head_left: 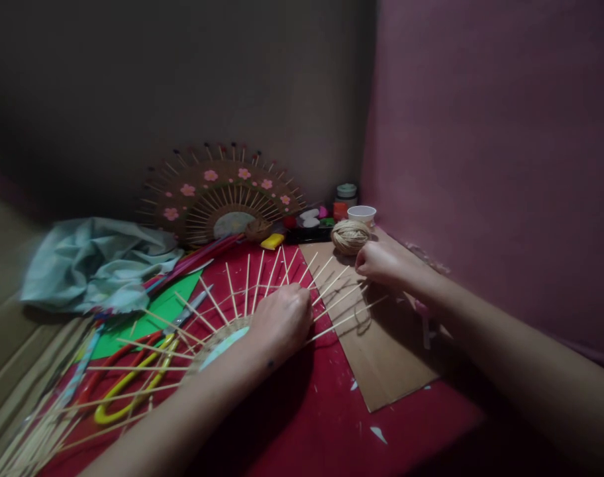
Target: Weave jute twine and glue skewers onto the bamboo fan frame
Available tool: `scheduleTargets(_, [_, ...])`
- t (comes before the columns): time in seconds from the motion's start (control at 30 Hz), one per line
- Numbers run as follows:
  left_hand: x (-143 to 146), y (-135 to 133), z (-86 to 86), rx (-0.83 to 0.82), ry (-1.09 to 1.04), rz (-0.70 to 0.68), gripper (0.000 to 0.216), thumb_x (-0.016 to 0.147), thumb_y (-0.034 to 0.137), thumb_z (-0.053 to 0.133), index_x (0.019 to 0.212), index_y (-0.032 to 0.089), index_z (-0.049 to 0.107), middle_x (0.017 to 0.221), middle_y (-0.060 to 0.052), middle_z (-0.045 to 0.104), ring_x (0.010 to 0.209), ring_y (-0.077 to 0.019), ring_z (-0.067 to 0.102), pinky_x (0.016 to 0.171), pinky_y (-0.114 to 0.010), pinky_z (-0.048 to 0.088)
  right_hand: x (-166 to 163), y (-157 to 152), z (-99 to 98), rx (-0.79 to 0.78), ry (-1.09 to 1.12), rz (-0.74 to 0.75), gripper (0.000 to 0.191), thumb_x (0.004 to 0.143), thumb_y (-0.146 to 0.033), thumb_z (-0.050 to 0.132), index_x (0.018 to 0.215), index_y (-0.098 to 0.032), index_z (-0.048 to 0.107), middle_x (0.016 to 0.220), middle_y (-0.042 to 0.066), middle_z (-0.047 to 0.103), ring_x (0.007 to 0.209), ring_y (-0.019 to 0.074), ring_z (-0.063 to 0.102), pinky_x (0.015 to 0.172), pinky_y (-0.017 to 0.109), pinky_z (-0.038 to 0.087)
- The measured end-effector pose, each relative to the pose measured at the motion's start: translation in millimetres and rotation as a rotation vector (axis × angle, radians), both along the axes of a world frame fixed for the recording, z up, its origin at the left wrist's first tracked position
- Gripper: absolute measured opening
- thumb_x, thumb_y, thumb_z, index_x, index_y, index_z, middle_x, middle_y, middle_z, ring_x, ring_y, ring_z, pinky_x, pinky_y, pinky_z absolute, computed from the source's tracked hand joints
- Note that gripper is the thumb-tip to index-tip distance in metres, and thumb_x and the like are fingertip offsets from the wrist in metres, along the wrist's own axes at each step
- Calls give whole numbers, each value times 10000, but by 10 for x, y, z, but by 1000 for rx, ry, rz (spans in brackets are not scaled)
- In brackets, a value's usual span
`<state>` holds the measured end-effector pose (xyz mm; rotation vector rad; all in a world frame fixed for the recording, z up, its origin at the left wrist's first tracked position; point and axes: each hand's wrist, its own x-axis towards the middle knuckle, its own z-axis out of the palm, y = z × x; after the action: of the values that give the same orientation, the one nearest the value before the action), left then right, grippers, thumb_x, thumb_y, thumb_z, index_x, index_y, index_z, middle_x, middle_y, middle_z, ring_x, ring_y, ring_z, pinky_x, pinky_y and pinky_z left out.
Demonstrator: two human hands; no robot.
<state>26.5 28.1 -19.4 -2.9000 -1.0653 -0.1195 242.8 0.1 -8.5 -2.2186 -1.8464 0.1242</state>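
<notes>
A half-round fan frame of thin wooden sticks [231,289] lies on the red surface, with a woven band around a pale green centre. My left hand [285,315] is closed over the sticks on its right side and hides part of the band. Brown twine [364,321] loops loosely past the stick ends on the right. Just beyond those ends, my right hand [381,264] is pinched closed, seemingly on the twine; its fingertips are partly hidden. Beside its knuckles sits a ball of twine [350,236].
Under the right-hand sticks lies cardboard [376,381]. Scissors with yellow handles [133,391], a red-handled pair [96,377] and green paper [170,305] are at left, near a pale cloth [100,265]. A flower-decorated fan [222,185] leans behind; a white cup [362,213] stands near the pink wall.
</notes>
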Motion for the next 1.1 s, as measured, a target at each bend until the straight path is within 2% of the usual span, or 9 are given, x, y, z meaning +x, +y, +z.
scheduleTargets(0.07, [-6, 7, 0, 12, 4, 5, 211, 829, 207, 396, 720, 166, 572, 774, -71, 612, 715, -185, 581, 600, -285, 409, -33, -99, 69, 28, -30, 16, 168, 674, -111, 506, 623, -158, 660, 566, 47, 596, 494, 116, 462, 485, 264, 294])
scheduleTargets(0.17, [-16, 13, -9, 17, 2, 6, 233, 844, 236, 389, 728, 164, 578, 775, -70, 613, 712, -179, 580, 595, -279, 409, -133, -275, 179, 137, -80, 77, 181, 739, -120, 486, 737, -158, 663, 795, 86, 642, 707, 161, 534, 592, 270, 347])
scheduleTargets(0.23, [-19, 14, -18, 27, -10, 11, 242, 851, 255, 385, 745, 163, 583, 788, -74, 617, 721, -185, 584, 598, -283, 411, -238, -389, 227, 178, -48, 134, 159, 763, -132, 494, 759, -160, 650, 846, 84, 638, 776, 167, 538, 640, 267, 362])
scheduleTargets(0.37, [-19, 25, -40, 23, -14, 22, 230, 845, 252, 388, 769, 165, 586, 792, -77, 628, 738, -206, 597, 612, -299, 414, -486, -583, 186, 74, 246, 192, 126, 788, -159, 502, 707, -167, 598, 676, 23, 610, 636, 124, 519, 589, 244, 365])
scheduleTargets(0.5, [-27, 45, -62, 9, -15, 29, 202, 834, 252, 402, 760, 174, 572, 799, -70, 634, 748, -204, 600, 602, -289, 401, -642, -733, 34, 107, 402, 242, 142, 829, -191, 457, 729, -180, 558, 693, 8, 598, 646, 118, 520, 588, 234, 375])
scheduleTargets(0.7, [-29, 54, -90, -17, -51, 65, 149, 814, 219, 436, 946, 189, 499, 829, -56, 634, 741, -196, 590, 580, -281, 382, -615, -787, -55, 212, 493, 301, 113, 819, -150, 439, 753, -176, 528, 795, 25, 585, 736, 124, 536, 676, 246, 419])
scheduleTargets(0.77, [-30, 50, -91, -14, -44, 34, 147, 822, 205, 424, 949, 191, 498, 866, -59, 629, 764, -192, 585, 586, -275, 383, -590, -773, -60, 186, 498, 308, 112, 808, -132, 437, 760, -175, 529, 801, 29, 583, 721, 120, 535, 662, 243, 423])
scheduleTargets(0.93, [-40, 43, -87, -11, -2, -28, 178, 845, 228, 408, 938, 191, 555, 885, -67, 607, 785, -193, 572, 594, -274, 391, -560, -772, -71, 103, 337, 275, 131, 780, -115, 456, 722, -177, 556, 718, 24, 596, 662, 127, 517, 615, 250, 399])
scheduleTargets(1.1, [-48, 58, -118, -17, -27, -58, 226, 843, 233, 421, 1025, 199, 550, 908, -75, 598, 804, -205, 573, 597, -282, 402, -550, -793, -54, 77, 357, 267, 132, 780, -114, 456, 723, -180, 556, 689, 21, 593, 645, 127, 524, 609, 246, 407])
